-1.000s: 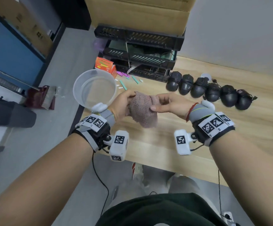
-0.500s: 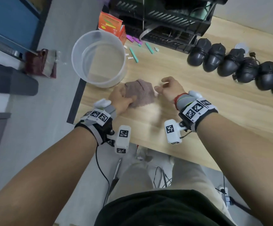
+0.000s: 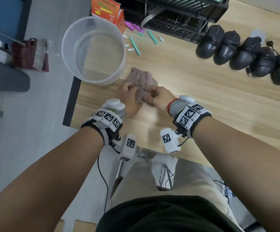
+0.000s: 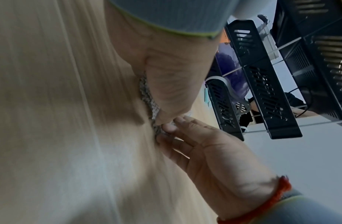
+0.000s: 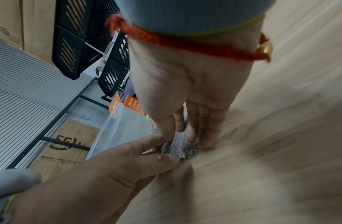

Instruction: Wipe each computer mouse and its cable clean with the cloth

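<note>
**A:** Hands?

**B:** Left hand (image 3: 130, 101) and right hand (image 3: 157, 96) together, thumbs and fingertips pinching the near edge of the cloth (image 3: 141, 82). Cloth bunched, lying on the wooden table (image 3: 202, 101), stretching just ahead of both hands. Right wrist view: right fingers (image 5: 193, 130) pressing down onto the cloth.

**A:** Around them?

**B:** Clear plastic tub (image 3: 93, 49) ahead-left of the left hand, touching or nearly touching the cloth's far edge; cannot tell which. Row of black computer mice (image 3: 246, 53), cables wrapped round them, ahead and well right of the right hand, untouched. Beyond the hands: teal and purple bits (image 3: 134, 45), orange box (image 3: 108, 10), black rack (image 3: 174, 15).
</note>
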`<action>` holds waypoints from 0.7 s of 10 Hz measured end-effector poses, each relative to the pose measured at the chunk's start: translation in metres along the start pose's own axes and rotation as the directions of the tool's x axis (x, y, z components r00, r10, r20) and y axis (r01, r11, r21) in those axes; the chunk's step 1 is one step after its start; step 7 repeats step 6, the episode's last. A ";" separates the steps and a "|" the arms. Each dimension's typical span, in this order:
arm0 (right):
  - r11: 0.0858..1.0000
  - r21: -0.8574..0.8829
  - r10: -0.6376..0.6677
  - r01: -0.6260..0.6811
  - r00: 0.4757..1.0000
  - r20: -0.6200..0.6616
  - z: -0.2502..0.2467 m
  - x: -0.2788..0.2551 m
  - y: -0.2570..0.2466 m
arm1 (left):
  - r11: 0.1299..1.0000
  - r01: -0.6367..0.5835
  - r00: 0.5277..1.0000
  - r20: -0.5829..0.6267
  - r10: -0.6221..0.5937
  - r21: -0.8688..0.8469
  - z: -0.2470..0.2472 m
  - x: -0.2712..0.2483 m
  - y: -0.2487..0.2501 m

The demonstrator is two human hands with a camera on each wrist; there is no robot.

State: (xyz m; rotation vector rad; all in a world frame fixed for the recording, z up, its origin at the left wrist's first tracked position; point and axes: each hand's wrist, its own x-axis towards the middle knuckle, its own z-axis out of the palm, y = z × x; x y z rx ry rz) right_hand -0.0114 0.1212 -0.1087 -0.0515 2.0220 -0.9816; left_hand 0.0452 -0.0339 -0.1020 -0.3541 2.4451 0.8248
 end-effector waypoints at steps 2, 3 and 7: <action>1.000 -0.028 -0.010 0.010 1.000 0.024 0.001 0.012 -0.019 | 0.999 0.031 1.000 0.003 -0.031 -0.026 -0.011 0.004 -0.007; 1.000 -0.028 0.009 -0.008 0.999 0.039 0.002 0.011 -0.019 | 0.999 0.045 0.999 0.030 -0.044 -0.026 -0.014 0.002 -0.005; 0.988 0.150 0.047 -0.023 0.987 -0.156 -0.069 -0.045 -0.023 | 0.983 -0.033 0.999 -0.010 0.032 -0.183 -0.048 -0.016 0.065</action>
